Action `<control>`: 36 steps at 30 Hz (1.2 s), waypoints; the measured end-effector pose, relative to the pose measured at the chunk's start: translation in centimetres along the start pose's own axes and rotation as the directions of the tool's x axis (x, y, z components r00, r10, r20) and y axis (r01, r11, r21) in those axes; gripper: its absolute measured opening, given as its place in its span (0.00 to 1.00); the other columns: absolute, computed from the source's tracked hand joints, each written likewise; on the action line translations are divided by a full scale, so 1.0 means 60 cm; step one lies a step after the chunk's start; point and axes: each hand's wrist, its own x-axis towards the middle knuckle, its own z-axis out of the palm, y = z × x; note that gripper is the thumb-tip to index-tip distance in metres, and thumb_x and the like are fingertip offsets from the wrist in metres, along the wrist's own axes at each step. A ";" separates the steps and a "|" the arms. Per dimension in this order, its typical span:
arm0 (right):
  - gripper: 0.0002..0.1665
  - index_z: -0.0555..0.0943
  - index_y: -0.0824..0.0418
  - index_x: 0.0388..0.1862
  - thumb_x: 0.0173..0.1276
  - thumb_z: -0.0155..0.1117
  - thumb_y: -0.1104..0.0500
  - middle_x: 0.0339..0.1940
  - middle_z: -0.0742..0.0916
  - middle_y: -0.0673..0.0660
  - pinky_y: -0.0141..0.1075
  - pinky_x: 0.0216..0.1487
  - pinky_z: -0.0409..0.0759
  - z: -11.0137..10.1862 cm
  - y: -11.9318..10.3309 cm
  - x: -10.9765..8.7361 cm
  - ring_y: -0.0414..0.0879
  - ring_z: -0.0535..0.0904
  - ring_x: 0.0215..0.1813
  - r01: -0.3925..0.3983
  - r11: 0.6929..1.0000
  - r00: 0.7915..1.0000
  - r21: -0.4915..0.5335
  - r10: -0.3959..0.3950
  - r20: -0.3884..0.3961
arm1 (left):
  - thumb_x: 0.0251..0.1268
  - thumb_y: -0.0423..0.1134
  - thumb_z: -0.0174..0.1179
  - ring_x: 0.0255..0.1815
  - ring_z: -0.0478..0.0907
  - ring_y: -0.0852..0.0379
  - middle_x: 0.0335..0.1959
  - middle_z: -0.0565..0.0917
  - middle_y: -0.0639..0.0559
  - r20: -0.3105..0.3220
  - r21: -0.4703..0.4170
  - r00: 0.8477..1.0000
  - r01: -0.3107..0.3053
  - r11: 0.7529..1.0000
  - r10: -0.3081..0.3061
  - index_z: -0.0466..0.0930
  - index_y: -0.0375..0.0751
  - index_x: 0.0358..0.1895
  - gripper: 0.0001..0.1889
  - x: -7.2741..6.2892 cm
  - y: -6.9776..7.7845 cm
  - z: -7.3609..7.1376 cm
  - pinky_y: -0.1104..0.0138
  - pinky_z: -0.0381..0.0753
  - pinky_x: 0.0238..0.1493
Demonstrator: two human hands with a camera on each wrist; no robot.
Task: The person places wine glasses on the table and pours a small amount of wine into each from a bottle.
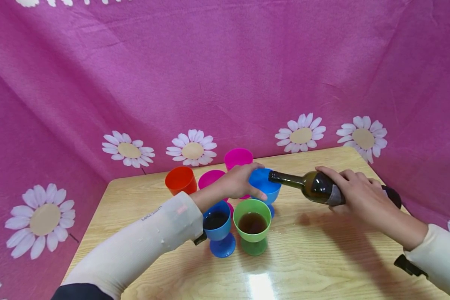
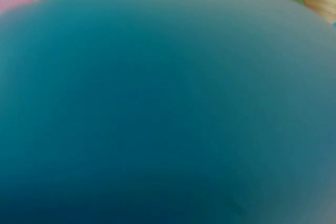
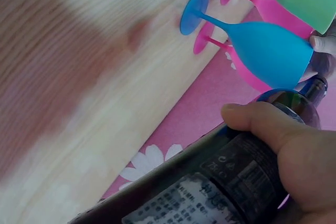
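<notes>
My right hand (image 1: 363,196) grips a dark green wine bottle (image 1: 318,186) around its body, tilted almost level. The bottle's mouth is over the rim of a blue goblet (image 1: 266,189). My left hand (image 1: 241,181) holds this goblet near the rim, thumb in front and fingers behind. In the right wrist view the thumb (image 3: 324,44) meets the rim of the blue goblet (image 3: 270,51). Nearer stand a green goblet (image 1: 253,239) and a second blue goblet (image 1: 219,233), both with dark liquid. Blurred blue (image 2: 168,103) fills most of the left wrist view.
Behind my left arm stand an orange-red goblet (image 1: 181,181) and two pink goblets, one nearer (image 1: 210,178) and one farther back (image 1: 238,157). All are on a light wooden table (image 1: 303,258). A pink cloth (image 1: 225,83) with white daisies encloses the back and sides.
</notes>
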 end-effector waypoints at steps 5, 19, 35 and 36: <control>0.66 0.63 0.42 0.79 0.40 0.89 0.52 0.45 0.82 0.65 0.55 0.38 0.70 -0.009 -0.001 0.002 0.60 0.78 0.41 0.002 1.000 1.000 -0.027 -0.001 0.019 | 0.56 0.51 0.78 0.72 0.70 0.44 0.72 0.74 0.44 -0.002 -0.001 1.000 0.001 1.000 -0.001 0.65 0.51 0.78 0.47 -0.001 0.001 0.000 0.50 0.79 0.65; 0.65 0.62 0.42 0.79 0.45 0.88 0.53 0.44 0.81 0.66 0.57 0.37 0.73 -0.024 0.000 0.015 0.62 0.76 0.41 -0.011 0.995 0.997 -0.099 0.019 0.080 | 0.56 0.50 0.78 0.71 0.71 0.44 0.71 0.75 0.44 -0.004 -0.009 1.000 -0.002 1.000 0.002 0.65 0.50 0.78 0.46 0.000 0.000 0.000 0.51 0.81 0.63; 0.61 0.64 0.42 0.78 0.46 0.87 0.53 0.41 0.81 0.63 0.52 0.31 0.71 -0.039 -0.008 0.019 0.59 0.75 0.40 0.000 0.988 0.994 -0.156 0.017 0.110 | 0.56 0.50 0.77 0.71 0.71 0.43 0.71 0.75 0.44 -0.002 -0.014 1.000 0.013 1.000 -0.013 0.65 0.51 0.78 0.46 -0.004 0.004 0.000 0.50 0.83 0.60; 0.61 0.65 0.42 0.78 0.46 0.86 0.53 0.41 0.81 0.63 0.51 0.31 0.71 -0.040 -0.008 0.019 0.59 0.75 0.40 0.004 0.987 0.994 -0.161 0.014 0.111 | 0.57 0.50 0.77 0.71 0.71 0.43 0.71 0.75 0.44 -0.002 -0.016 1.000 0.013 1.000 -0.013 0.65 0.51 0.78 0.46 -0.004 0.004 0.000 0.51 0.83 0.60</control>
